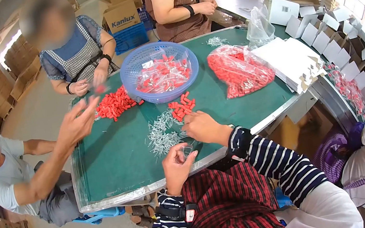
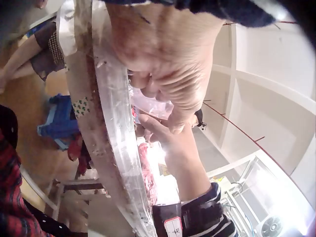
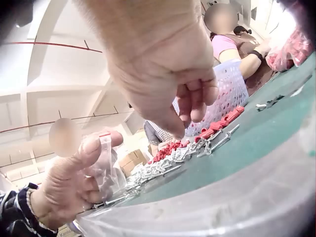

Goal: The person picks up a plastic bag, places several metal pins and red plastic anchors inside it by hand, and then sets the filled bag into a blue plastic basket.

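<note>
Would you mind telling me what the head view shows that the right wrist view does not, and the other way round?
Only the head view shows the clear bag of red pieces on the green table, the folded white boxes, and a seated neighbour's raised hand. Only the right wrist view shows the red strip along the top of the small clear bag pinched in the left hand. Both show the right hand over the screws, the loose red pieces and the blue basket.

small clear plastic bag (image 1: 186, 151) | held upright | table's near edge
</note>
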Tool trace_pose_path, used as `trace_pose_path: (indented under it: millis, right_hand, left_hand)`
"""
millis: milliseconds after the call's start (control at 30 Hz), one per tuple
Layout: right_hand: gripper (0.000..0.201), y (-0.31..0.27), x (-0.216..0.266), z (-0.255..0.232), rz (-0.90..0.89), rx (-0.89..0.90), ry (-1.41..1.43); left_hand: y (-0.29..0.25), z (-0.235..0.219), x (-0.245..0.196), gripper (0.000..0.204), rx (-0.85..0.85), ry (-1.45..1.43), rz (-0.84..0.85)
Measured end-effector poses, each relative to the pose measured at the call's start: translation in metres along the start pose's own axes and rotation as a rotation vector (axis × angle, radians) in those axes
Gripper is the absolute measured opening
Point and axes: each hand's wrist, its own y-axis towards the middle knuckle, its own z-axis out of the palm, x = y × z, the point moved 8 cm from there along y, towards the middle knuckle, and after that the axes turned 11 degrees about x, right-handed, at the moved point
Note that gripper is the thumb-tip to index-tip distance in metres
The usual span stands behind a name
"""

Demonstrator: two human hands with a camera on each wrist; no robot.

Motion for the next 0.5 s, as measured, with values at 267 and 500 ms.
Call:
trace_pose_path:
  millis: [267, 500]
  right_hand:
    - [0.013, 0.009, 0.014, 0.004, 0.0, 0.116, -0.228]
    - [0.016, -0.011, -0.001, 0.0, 0.07, -0.019, -0.021]
  left_hand:
    - [0.0, 0.0, 0.003, 0.033, 0.015, -0.009, -0.014]
    - [0.001, -0.003, 0.006, 0.032, -0.018, -0.011, 0.049]
